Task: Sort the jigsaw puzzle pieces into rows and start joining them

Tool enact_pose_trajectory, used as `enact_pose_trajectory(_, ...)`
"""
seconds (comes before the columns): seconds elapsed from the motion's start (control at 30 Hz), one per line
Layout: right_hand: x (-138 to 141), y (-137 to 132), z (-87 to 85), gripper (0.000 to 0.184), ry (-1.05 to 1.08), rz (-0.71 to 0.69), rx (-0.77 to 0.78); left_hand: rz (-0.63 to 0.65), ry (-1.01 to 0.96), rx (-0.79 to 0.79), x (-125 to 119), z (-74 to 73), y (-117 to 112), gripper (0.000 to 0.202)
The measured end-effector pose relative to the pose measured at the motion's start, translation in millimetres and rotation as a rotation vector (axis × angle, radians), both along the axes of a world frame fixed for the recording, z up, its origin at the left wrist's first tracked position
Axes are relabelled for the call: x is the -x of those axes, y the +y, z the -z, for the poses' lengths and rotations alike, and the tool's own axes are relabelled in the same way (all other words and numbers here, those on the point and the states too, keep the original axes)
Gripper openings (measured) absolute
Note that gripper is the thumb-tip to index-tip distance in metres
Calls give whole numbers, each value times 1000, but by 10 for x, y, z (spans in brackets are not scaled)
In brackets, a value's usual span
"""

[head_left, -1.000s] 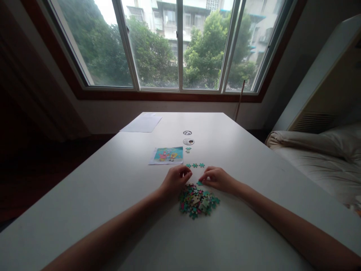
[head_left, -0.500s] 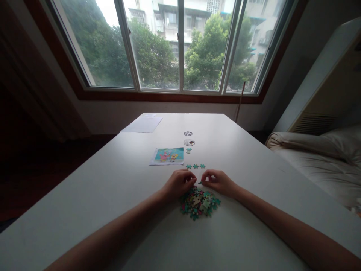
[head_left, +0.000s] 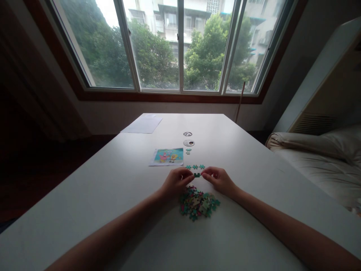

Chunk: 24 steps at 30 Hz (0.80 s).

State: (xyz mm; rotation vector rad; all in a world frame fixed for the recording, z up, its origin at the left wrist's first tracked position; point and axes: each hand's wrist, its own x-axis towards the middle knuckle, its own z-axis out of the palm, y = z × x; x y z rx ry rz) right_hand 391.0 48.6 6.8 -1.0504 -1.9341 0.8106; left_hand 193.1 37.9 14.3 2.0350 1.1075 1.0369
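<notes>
A dark green jigsaw piece is between my two hands, just above the pile. My left hand pinches its left side, and my right hand has thumb and fingertips closed at its right end. Below them lies a heaped pile of jigsaw pieces in green, cream and pink. A row of three teal jigsaw pieces lies just beyond my fingers. Farther off are a couple of pieces beside a printed cartoon picture.
Two round flat items lie farther up the white table. White paper sheets rest at the far left corner. A cream sofa stands to the right, and a window rises beyond the table.
The green piece has come up from beside my right fingertips to between both hands. My fingertips have drawn closer together above the pile.
</notes>
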Motion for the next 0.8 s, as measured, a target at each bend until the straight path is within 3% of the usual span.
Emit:
enact_pose_trajectory(0.2,3,6,6,27,2,-15,21,24,-36,78,3,5,22,22)
enact_pose_trajectory(0.4,-42,49,14,30,126,120,47,-9,-104,130,-14,7,23,23)
enact_pose_trajectory(0.53,-61,85,34,30,170,127,67,-34,-142,155,-15,8,25,23)
enact_pose_trajectory(0.8,-53,45,-46,28,32,151,-48,-33,-137,135,-8,56,44,22)
